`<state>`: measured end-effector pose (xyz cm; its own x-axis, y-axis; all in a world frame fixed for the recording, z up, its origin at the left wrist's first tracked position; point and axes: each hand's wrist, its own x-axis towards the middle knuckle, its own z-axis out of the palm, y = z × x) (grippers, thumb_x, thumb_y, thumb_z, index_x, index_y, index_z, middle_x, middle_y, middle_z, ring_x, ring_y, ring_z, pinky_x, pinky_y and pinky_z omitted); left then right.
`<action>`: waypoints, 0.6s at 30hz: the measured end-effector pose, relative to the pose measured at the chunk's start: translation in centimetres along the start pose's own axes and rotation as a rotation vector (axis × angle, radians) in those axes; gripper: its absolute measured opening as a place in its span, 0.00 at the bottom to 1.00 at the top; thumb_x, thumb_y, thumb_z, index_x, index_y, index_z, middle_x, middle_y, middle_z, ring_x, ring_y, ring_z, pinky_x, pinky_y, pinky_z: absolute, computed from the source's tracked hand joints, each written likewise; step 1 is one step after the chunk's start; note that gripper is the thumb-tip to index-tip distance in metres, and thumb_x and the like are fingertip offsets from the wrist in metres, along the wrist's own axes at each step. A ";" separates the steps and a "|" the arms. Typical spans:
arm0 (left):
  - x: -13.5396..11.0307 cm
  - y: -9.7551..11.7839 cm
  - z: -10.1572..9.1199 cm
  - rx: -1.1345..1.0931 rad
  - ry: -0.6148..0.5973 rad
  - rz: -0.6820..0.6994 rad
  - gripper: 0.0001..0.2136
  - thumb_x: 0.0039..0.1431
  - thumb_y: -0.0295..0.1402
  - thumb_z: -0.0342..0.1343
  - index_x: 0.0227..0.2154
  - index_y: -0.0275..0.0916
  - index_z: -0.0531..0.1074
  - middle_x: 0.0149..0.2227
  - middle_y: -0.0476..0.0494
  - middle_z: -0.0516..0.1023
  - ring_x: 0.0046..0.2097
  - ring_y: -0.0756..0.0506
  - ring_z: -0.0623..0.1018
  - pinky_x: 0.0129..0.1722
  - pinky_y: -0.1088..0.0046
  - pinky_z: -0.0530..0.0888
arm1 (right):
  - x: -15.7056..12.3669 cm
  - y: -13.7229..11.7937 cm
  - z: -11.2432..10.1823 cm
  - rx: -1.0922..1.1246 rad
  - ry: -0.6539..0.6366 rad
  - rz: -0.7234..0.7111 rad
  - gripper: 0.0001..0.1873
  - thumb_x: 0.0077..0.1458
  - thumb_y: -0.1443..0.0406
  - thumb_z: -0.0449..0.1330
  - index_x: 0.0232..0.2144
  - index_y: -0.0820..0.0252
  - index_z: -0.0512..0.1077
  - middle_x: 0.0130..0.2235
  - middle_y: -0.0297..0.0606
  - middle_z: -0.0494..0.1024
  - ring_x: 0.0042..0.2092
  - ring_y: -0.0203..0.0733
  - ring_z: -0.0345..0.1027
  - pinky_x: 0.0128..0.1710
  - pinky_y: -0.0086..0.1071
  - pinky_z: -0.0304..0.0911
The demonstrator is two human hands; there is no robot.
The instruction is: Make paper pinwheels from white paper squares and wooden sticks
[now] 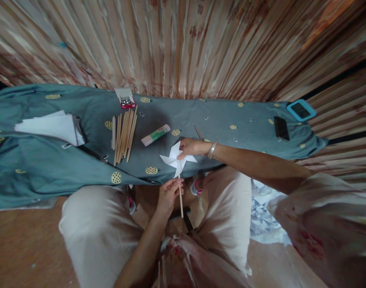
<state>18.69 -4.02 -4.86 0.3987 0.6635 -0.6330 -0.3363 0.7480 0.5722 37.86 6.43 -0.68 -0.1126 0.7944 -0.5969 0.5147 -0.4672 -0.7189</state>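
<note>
A white paper pinwheel [174,162] sits at the top of a thin wooden stick [181,205], over the near edge of the cloth-covered table. Below the paper blades, my left hand [170,191] is closed around the stick in a pinch. My right hand [190,147], with a bracelet at its wrist, is closed on the pinwheel near its centre; its fingertips are partly hidden. Just beyond lies a glue stick [155,135] with a green label. A bundle of wooden sticks [125,136] rests further left.
A small open box of metal pins [127,103] stands behind the sticks. White paper sheets [52,127] are piled at the left. Scissors [198,132] lie partly behind my right hand. A black phone [281,129] and a blue-framed device [301,110] are at the far right. Curtains [183,48] hang behind the table.
</note>
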 end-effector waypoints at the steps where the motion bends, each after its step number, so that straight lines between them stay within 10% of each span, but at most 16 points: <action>1: 0.0 0.0 0.0 0.000 0.001 0.001 0.19 0.28 0.40 0.75 0.24 0.33 0.79 0.22 0.48 0.77 0.21 0.53 0.72 0.23 0.77 0.69 | 0.0 -0.1 0.0 -0.024 0.020 0.018 0.10 0.32 0.70 0.72 0.21 0.63 0.74 0.24 0.32 0.77 0.29 0.37 0.67 0.31 0.29 0.63; 18: 0.5 -0.3 0.0 -0.002 -0.041 0.012 0.18 0.31 0.41 0.74 0.22 0.34 0.78 0.22 0.48 0.76 0.20 0.54 0.70 0.23 0.76 0.67 | 0.0 -0.5 0.1 -0.204 0.070 0.061 0.10 0.35 0.69 0.71 0.22 0.63 0.72 0.24 0.31 0.73 0.27 0.33 0.62 0.27 0.27 0.57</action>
<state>18.96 -3.96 -5.35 0.4291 0.6710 -0.6047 -0.3431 0.7404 0.5780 37.54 6.65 -0.35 -0.0199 0.7955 -0.6056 0.6807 -0.4329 -0.5910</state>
